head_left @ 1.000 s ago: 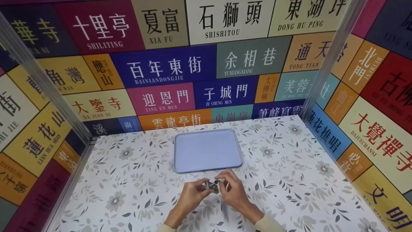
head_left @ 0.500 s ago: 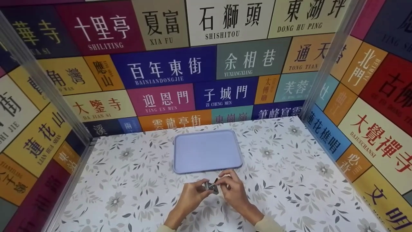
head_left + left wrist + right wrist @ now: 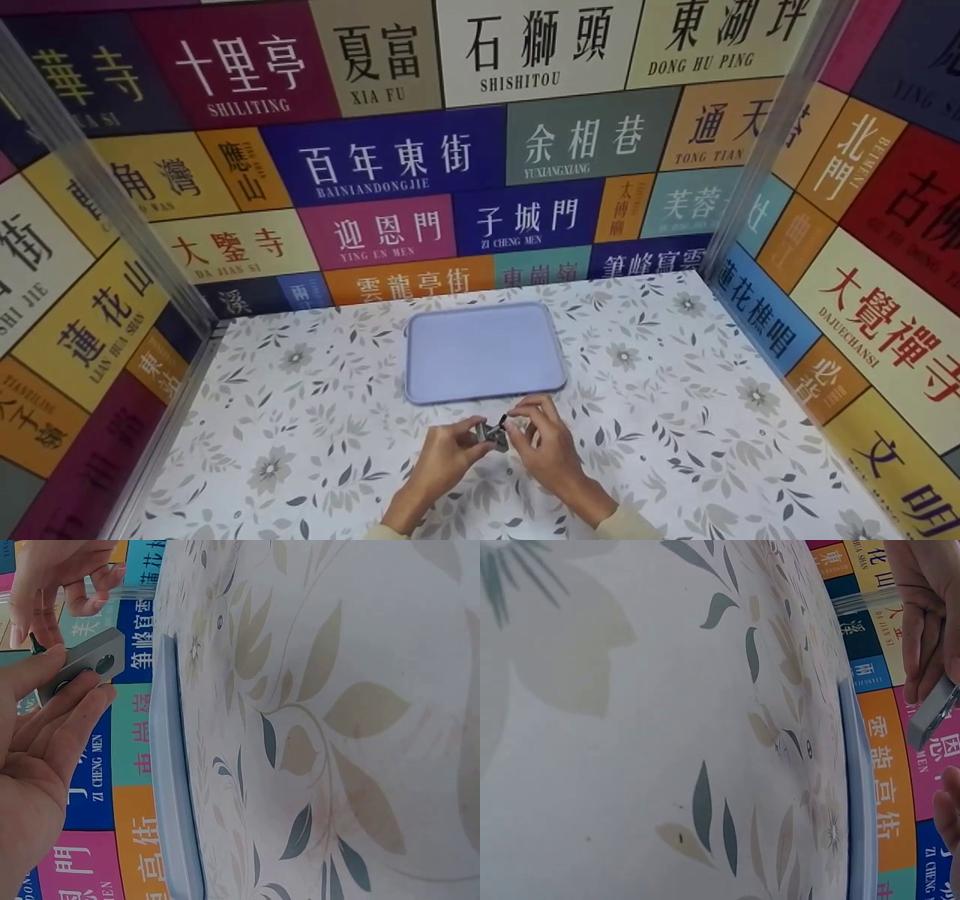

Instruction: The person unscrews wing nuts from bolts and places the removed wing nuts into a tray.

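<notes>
My left hand (image 3: 448, 454) pinches a small grey metal block (image 3: 101, 660) between thumb and fingers. A round hole shows in one flat face of the block in the left wrist view. On the block's right side in the head view, my right hand (image 3: 551, 451) pinches a small black piece (image 3: 503, 420) with its fingertips. The black piece also stands at the block's edge in the left wrist view. Fingers hide much of both parts, so how they join cannot be told. In the right wrist view the block's grey end (image 3: 924, 724) shows below the left fingers.
A pale blue-lilac tray (image 3: 484, 352) lies on the table just beyond the hands. The table (image 3: 300, 420) has a white leaf-and-flower cover. Walls of coloured sign panels (image 3: 382, 161) stand behind and on both sides.
The right fingers shift slightly about the black piece, which shows more clearly between the hands and changes its tilt. My left hand keeps its hold on the block in nearly the same place.
</notes>
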`<act>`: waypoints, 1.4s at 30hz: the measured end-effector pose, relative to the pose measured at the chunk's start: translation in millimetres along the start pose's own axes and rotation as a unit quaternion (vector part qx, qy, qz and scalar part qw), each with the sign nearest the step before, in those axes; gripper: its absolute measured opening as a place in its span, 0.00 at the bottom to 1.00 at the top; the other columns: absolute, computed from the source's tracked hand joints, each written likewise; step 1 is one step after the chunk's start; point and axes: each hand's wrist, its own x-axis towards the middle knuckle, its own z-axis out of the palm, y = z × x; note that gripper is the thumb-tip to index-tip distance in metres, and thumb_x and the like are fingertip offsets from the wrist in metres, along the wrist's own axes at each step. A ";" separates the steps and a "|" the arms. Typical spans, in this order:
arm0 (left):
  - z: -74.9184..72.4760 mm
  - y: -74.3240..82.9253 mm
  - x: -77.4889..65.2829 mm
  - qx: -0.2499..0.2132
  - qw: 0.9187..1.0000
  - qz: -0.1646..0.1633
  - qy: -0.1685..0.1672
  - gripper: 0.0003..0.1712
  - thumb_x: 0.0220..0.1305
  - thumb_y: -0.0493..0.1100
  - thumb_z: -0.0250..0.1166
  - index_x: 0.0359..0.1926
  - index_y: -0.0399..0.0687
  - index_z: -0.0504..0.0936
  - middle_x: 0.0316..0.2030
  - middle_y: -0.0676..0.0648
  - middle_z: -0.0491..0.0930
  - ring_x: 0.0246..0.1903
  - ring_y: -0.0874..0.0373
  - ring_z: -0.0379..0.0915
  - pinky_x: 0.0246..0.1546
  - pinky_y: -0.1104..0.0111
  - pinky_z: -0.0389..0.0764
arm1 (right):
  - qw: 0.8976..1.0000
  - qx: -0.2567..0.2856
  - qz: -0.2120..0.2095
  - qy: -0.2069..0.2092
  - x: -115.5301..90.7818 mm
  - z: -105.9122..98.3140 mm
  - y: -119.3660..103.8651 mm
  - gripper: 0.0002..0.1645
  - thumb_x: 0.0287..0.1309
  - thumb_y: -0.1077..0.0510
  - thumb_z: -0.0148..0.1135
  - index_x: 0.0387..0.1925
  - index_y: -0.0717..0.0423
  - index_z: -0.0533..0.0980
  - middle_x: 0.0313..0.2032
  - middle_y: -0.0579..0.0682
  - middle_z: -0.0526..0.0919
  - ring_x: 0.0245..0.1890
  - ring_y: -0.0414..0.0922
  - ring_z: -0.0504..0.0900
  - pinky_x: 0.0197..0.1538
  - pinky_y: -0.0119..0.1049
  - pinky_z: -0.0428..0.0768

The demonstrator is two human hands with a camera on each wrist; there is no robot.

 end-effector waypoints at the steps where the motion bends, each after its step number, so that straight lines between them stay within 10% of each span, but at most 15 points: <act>1: 0.0 0.3 0.0 -0.001 1.000 0.000 0.000 0.21 0.57 0.38 0.75 0.51 0.33 0.84 0.33 0.39 0.89 0.32 0.54 0.89 0.33 0.76 0.84 | 1.000 0.004 -0.003 -0.005 -0.1 0.1 0.4 0.08 0.61 0.61 0.68 0.43 0.49 0.82 0.47 0.50 0.78 0.24 0.28 0.74 0.24 0.23 0.74; 13: 1.6 -0.1 0.2 0.034 0.999 0.004 -0.007 0.22 0.58 0.40 0.74 0.52 0.33 0.84 0.29 0.42 0.89 0.30 0.56 0.88 0.31 0.75 0.84 | 0.997 0.035 -0.064 -0.005 0.7 2.2 2.3 0.24 0.48 0.80 0.66 0.44 0.54 0.82 0.48 0.56 0.78 0.20 0.36 0.74 0.21 0.18 0.69; 32: 0.3 -1.5 1.3 0.014 1.000 0.000 -0.003 0.21 0.58 0.40 0.74 0.51 0.34 0.85 0.29 0.42 0.89 0.29 0.58 0.88 0.29 0.76 0.82 | 0.993 0.040 -0.107 0.034 7.2 4.7 3.7 0.21 0.46 0.83 0.64 0.30 0.55 0.81 0.41 0.55 0.78 0.21 0.37 0.75 0.22 0.18 0.71; 42: 1.6 -2.1 -1.2 0.026 1.000 0.007 0.011 0.20 0.56 0.39 0.75 0.49 0.35 0.85 0.27 0.43 0.89 0.26 0.62 0.85 0.27 0.76 0.81 | 0.998 0.030 -0.049 -0.008 2.0 -3.9 -1.2 0.22 0.55 0.72 0.64 0.50 0.53 0.79 0.49 0.53 0.77 0.23 0.34 0.73 0.22 0.19 0.71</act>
